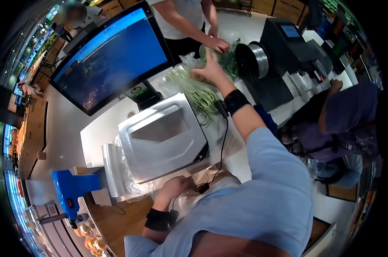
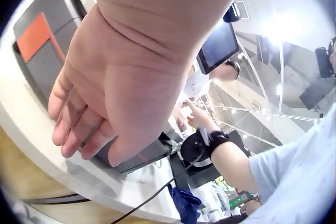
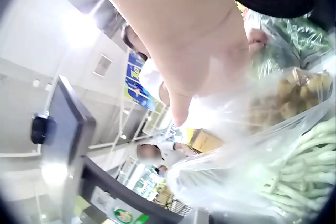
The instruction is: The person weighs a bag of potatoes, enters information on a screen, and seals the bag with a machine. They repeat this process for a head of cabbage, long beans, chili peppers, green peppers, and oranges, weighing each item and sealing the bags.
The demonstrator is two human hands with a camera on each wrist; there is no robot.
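Observation:
My right hand (image 1: 211,70) reaches over the bagged produce with its thumb stretched out to the side and a finger pointing away. Beneath it lies a clear plastic bag of long green beans (image 1: 204,100). Close by in the right wrist view is a clear bag of small brown roundish produce (image 3: 286,100), partly behind my hand. Leafy greens in a bag (image 1: 234,60) lie further back, by another person's hand (image 1: 219,45). My left hand (image 1: 177,188) hangs by the near edge of the scale (image 1: 159,132), fingers loosely bent and holding nothing in the left wrist view.
A large monitor (image 1: 117,55) stands behind the scale. On the right are a wire spool (image 1: 258,62) and a dark machine with a screen (image 1: 286,40). A roll of plastic bags (image 1: 112,169) and a blue device (image 1: 72,190) sit left. Someone in purple (image 1: 344,115) stands right.

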